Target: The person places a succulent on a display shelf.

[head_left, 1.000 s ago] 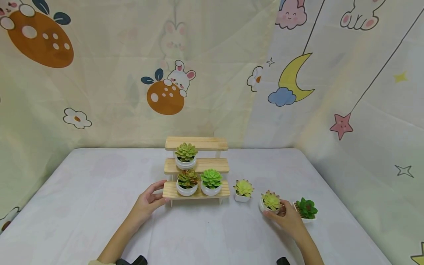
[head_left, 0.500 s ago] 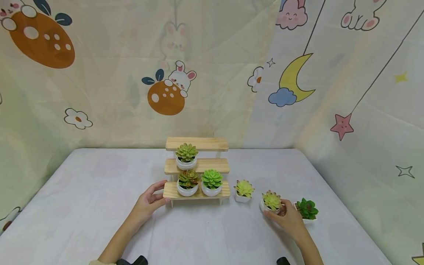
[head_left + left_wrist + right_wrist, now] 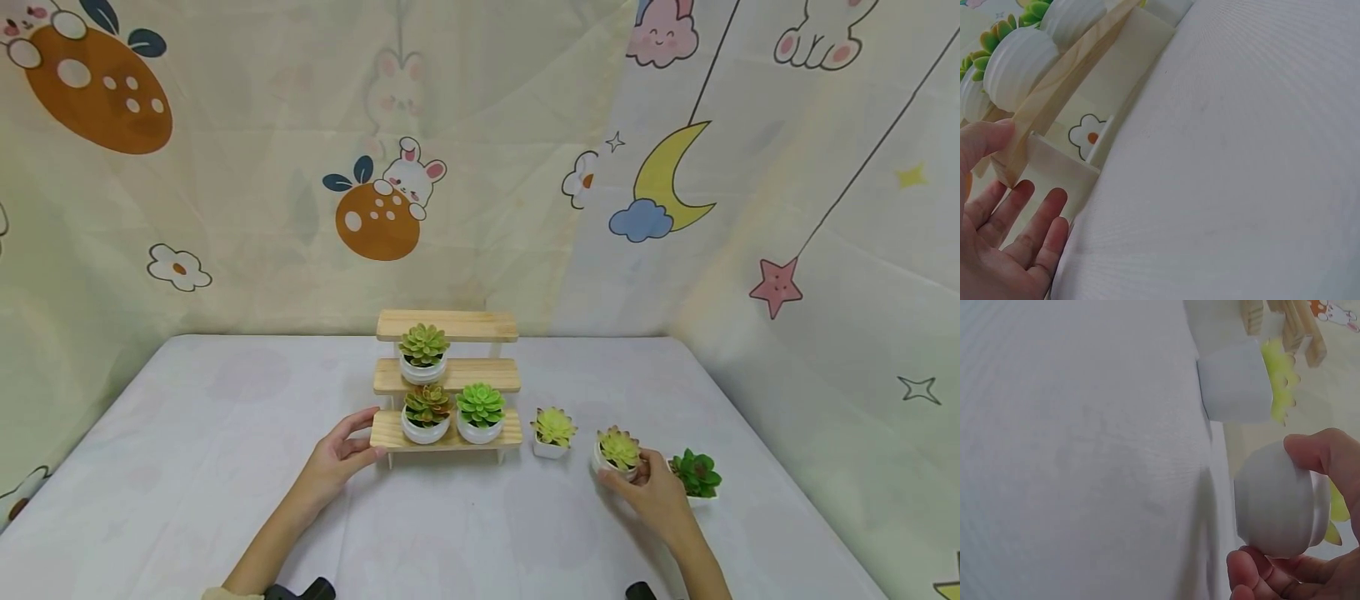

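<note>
My right hand (image 3: 656, 493) grips the round white pot (image 3: 1275, 503) of a yellow-green succulent (image 3: 618, 448) with reddish tips, thumb on one side and fingers on the other. In the right wrist view its base looks slightly off the cloth. My left hand (image 3: 341, 454) holds the left end of the lowest board of a three-tier wooden plant stand (image 3: 450, 325), thumb (image 3: 988, 140) against the board and fingertips underneath. The lowest tier carries a reddish-green succulent (image 3: 427, 406) and a bright green succulent (image 3: 481, 406). Another green succulent (image 3: 423, 344) sits on the middle tier.
A yellow-green succulent in a squarish white pot (image 3: 551, 448) stands between the stand and my right hand. Just right of that hand is a dark green succulent (image 3: 696, 475), its pot partly hidden. A patterned cloth backdrop (image 3: 495, 167) rises behind the white-covered table (image 3: 465, 542).
The succulent in my right hand has risen very slightly and shifted a little to the right. My left hand stays at the stand's end.
</note>
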A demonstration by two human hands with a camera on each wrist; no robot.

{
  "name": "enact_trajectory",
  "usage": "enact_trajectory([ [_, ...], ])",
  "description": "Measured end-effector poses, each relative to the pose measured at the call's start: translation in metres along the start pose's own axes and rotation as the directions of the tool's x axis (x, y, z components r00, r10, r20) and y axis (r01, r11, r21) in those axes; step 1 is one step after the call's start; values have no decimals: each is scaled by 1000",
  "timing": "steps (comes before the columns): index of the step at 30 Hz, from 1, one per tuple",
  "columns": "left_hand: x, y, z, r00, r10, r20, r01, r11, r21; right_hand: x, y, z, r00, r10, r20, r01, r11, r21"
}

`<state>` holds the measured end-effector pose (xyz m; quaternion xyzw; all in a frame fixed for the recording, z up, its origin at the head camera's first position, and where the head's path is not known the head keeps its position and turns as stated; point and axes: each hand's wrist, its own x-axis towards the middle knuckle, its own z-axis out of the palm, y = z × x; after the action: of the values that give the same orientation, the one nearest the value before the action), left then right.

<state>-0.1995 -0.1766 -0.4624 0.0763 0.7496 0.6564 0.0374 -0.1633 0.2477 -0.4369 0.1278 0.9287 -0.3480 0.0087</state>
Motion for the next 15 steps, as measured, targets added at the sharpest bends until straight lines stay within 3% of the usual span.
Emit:
enact_trajectory([
  [6, 0, 1, 0, 1000, -9, 3, 9, 1000, -1, 0, -8, -6, 999, -49, -10, 49, 999, -10],
  [15, 0, 1, 0, 1000, -21, 1, 21, 1000, -4, 1, -40, -13, 988, -156, -19, 156, 988, 14],
])
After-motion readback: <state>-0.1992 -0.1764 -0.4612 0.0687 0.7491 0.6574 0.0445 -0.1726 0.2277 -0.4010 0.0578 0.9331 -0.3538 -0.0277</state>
